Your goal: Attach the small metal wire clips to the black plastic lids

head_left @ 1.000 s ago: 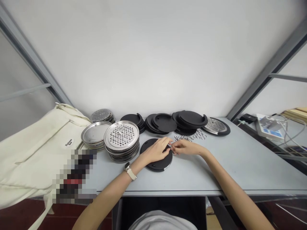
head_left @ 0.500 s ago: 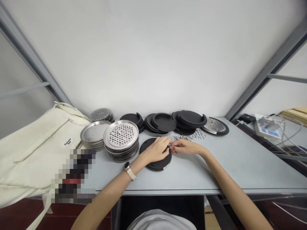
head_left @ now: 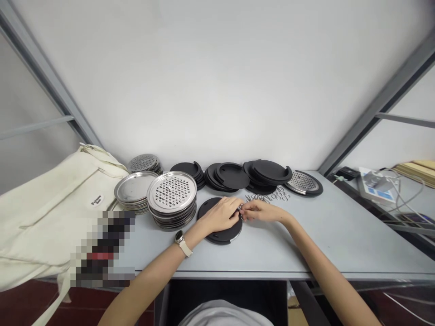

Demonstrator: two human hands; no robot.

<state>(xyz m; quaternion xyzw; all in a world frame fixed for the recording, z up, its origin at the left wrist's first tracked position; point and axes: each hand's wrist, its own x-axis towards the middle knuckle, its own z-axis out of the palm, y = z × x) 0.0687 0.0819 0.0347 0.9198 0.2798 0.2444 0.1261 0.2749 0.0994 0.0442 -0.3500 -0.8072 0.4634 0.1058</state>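
Note:
A round black disc (head_left: 220, 236) lies flat on the table, with a strip of bare metal showing at its lower right edge. My left hand (head_left: 222, 213) rests across the disc and grips its right side, the fingertips near the rim. At that rim my right hand (head_left: 261, 211) pinches a small metal ring (head_left: 242, 218) between thumb and fingers, close to my left fingertips. How the ring meets the disc is hidden by the fingers. Behind my right hand, loose metal rings and clips (head_left: 280, 193) lie scattered.
Left of the disc stands a stack of perforated metal grater plates (head_left: 171, 192), beside plain metal plates (head_left: 136, 186). Along the wall sit black round holders (head_left: 233, 175) and a grater in a black frame (head_left: 304, 182). A cream bag (head_left: 50, 217) covers the table's left end.
The camera view has shifted slightly. My right fingers have changed position a little around the ring at the disc's rim; my left hand stays on the disc.

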